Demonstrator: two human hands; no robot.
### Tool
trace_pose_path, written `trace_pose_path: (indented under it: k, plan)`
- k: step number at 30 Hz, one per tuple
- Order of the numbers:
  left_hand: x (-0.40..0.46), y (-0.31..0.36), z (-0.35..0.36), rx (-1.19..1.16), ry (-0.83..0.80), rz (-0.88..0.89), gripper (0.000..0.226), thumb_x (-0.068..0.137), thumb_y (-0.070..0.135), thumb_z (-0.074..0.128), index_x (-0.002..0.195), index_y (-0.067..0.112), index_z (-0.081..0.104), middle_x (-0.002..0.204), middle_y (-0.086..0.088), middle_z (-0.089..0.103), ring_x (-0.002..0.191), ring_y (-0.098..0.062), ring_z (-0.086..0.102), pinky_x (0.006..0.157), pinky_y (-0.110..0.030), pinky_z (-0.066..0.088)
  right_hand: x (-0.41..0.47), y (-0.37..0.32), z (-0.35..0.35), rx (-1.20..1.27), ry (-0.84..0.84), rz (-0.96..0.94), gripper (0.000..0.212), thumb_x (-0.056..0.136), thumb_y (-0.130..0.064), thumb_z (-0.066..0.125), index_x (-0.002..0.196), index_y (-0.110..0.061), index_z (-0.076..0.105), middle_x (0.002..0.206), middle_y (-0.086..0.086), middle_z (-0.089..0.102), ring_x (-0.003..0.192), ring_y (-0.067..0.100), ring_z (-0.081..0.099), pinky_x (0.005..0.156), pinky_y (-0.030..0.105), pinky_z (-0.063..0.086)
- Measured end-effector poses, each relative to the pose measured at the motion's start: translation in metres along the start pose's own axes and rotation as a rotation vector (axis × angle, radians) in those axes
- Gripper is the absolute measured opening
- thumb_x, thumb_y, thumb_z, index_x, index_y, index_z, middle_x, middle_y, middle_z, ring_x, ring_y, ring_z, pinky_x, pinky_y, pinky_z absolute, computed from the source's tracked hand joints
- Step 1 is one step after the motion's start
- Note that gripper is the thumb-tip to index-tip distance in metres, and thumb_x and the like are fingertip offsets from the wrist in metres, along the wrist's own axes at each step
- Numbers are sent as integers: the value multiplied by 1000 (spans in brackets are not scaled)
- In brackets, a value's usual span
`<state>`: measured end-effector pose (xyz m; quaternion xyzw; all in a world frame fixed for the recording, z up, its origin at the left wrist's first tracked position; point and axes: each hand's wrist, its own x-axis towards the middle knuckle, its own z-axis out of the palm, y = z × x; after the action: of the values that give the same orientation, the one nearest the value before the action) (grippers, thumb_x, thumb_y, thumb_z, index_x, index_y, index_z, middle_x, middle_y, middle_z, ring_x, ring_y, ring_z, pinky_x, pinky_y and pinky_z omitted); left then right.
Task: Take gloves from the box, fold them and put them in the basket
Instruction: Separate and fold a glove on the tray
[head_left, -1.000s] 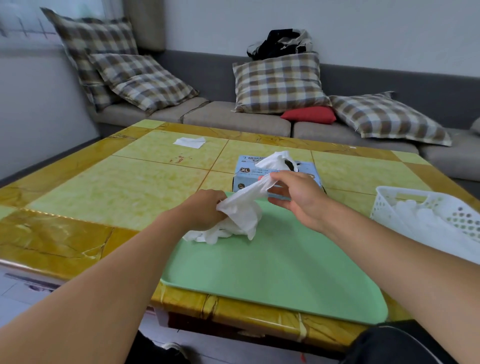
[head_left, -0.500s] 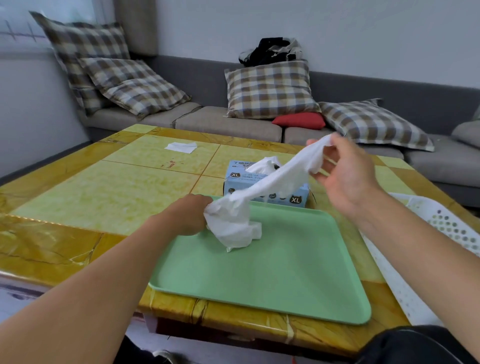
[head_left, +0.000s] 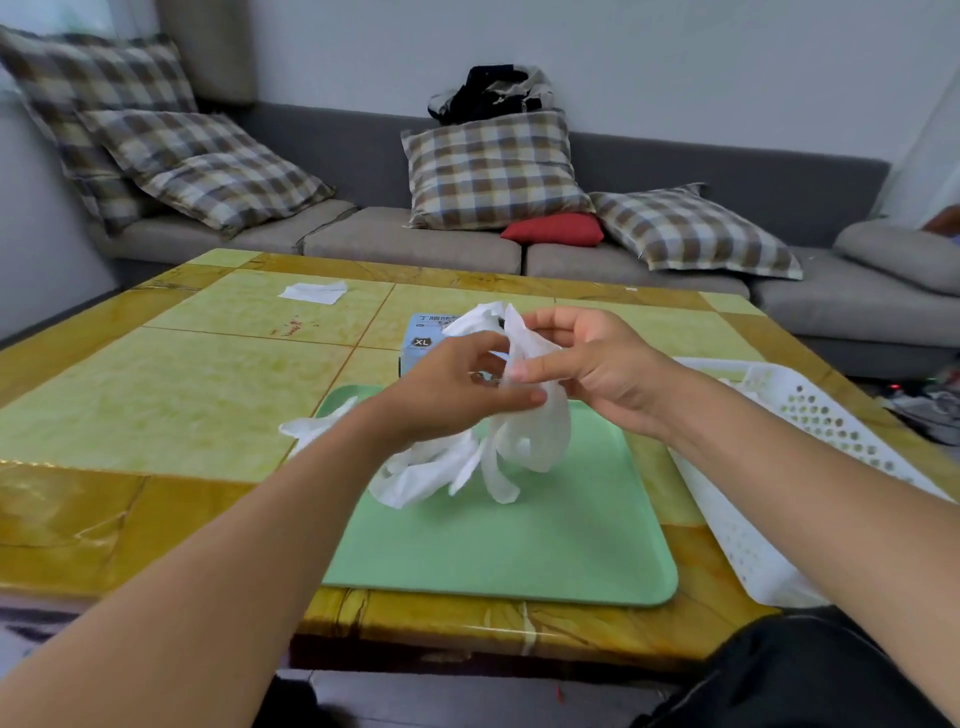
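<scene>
Gloves are hanging limp from the two hands, above the far half of the green tray, long axis roughly vertical with the finger ends drooping toward the tray. Top end is sitting between the hands; the rest is trailing down and to the left, one strip reaching past the left wrist over the worktop.

Left hand and right hand are both pinching the upper bunch, fingertips almost meeting. Right hand's grip is nearer the basket, so it's probably the carrier later.

Material is looking thin, white, crumpled, not yet folded; can't tell how many pieces. Box is sitting just behind the hands, another glove poking out.
</scene>
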<state>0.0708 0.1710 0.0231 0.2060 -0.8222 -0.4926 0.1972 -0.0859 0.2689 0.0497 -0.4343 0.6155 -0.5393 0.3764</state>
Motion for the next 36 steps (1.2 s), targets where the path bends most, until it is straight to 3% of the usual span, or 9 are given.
trace_pose_path:
  k: [2,6,10,17,21,25,29,33,36]
  plan:
    - [7,9,13,-85,105,13,22,89,25,76,110,19,72,98,3,77,91,-12,74,76,-27,59,-3,1,0,14,71,-22,62,75,10,79,130,-9,59,122,18,69,101,28,70,83,41,58]
    - [17,15,19,-318,162,-58,21,92,18,72,112,11,73,99,-8,78,92,-24,74,74,-32,59,-10,0,-20,73,206,7,67,77,-1,83,137,-11,54,122,18,69,103,34,72,91,51,58]
    - [17,24,22,-533,94,-119,24,99,16,62,121,8,69,110,-12,75,97,-27,73,86,-36,60,-25,-1,-31,196,29,213,68,74,-26,80,133,2,61,123,19,70,103,32,67,97,46,52]
    - [13,26,14,-585,49,-172,14,102,16,57,105,17,70,96,-7,73,75,-23,66,62,-29,58,-33,-8,-41,420,-66,269,39,88,-15,67,125,-3,66,118,13,73,99,24,73,90,38,59]
    - [14,22,19,-380,278,-151,11,99,15,62,103,22,69,87,-2,72,66,-17,64,55,-26,55,-34,-8,-38,383,26,238,29,94,-10,66,122,-2,68,113,14,75,93,24,74,81,36,62]
    - [11,24,27,5,615,72,30,88,43,72,111,25,63,106,8,66,93,-9,64,74,-24,54,-29,-11,-28,293,238,9,34,89,-3,71,122,-6,65,114,16,74,93,28,72,79,40,59]
    - [2,42,38,-347,111,76,59,78,47,81,123,15,60,114,-3,72,105,-21,71,83,-34,60,-31,-18,-12,237,100,-56,42,93,-5,66,133,-11,55,108,16,74,92,29,72,73,40,60]
    - [4,34,40,-464,184,-12,37,84,-7,73,116,7,62,109,-10,75,99,-24,73,87,-37,60,-38,-25,-6,113,-83,-85,47,94,-5,53,139,-19,51,117,21,71,86,33,69,79,42,60]
    - [7,30,31,-578,176,-83,28,94,-7,57,115,7,68,103,-13,73,93,-29,66,84,-41,52,-33,-24,-8,-200,215,-338,46,90,0,62,132,-18,57,93,11,77,82,32,74,79,48,63]
